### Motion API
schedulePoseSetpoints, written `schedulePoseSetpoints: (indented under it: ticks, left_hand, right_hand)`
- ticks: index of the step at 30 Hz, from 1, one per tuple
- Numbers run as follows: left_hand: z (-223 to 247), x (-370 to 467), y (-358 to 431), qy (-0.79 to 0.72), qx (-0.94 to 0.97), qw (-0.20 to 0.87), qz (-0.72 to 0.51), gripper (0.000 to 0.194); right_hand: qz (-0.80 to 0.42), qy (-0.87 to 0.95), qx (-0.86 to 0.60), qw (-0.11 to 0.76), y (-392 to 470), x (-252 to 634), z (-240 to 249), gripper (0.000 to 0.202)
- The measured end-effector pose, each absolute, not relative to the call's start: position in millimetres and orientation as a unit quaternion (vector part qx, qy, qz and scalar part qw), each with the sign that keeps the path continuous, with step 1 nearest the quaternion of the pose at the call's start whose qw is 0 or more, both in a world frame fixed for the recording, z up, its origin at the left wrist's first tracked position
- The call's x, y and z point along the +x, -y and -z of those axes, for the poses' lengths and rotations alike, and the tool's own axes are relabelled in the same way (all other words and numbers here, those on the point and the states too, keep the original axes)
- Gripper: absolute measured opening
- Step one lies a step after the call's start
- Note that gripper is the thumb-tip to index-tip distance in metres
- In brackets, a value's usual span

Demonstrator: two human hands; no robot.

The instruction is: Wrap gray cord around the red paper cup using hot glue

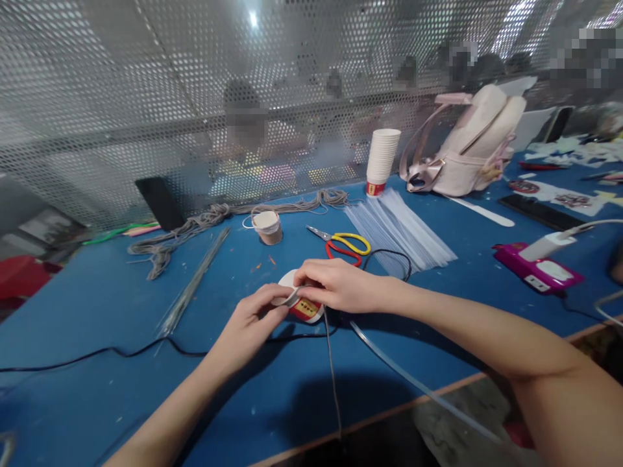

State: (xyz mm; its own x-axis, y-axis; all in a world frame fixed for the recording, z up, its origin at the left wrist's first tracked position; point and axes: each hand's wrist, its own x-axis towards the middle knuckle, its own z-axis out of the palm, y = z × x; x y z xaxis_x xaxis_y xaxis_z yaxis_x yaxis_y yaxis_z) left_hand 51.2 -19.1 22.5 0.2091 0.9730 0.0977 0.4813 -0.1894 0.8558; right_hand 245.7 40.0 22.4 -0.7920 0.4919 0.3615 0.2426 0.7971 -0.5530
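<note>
A red and white paper cup lies tilted on the blue table between my two hands. My left hand pinches a whitish strip or cord at the cup's rim with thumb and forefinger. From the other side, my right hand has its fingers closed on the same piece at the rim. A thin grey cord hangs from the cup toward the table's front edge. Just beyond my right hand lie scissors with one yellow and one red handle.
Behind stand a wrapped cup, a phone, a cup stack and a pink bag. Clear strips, grey cord bundles and thin wires lie around. A purple power strip sits right; a black cable crosses left.
</note>
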Motion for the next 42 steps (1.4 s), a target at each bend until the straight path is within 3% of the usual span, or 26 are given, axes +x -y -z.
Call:
schedulePoseSetpoints:
  ticks: [13, 24, 37, 42]
  left_hand:
    - [-35.8, 50.4, 19.0, -0.542, 0.771, 0.180, -0.283, 0.022]
    - [-35.1, 58.6, 17.0, -0.580, 0.658, 0.367, -0.309, 0.025]
    - [-32.0, 58.2, 18.8, -0.590, 0.632, 0.374, -0.338, 0.024]
    - [-32.9, 58.8, 21.0, -0.595, 0.635, 0.362, -0.336, 0.023]
  right_hand:
    - [-0.169, 0.927, -0.210, 0.260, -39.8, 234.8, -13.1, 0.011]
    - [-0.211, 0.906, -0.234, 0.281, -35.5, 232.7, -12.8, 0.012]
    - [-0.325, 0.846, -0.268, 0.325, -33.1, 235.4, -14.4, 0.022]
    - [-0.300, 0.852, -0.265, 0.337, -19.1, 238.5, -13.8, 0.017]
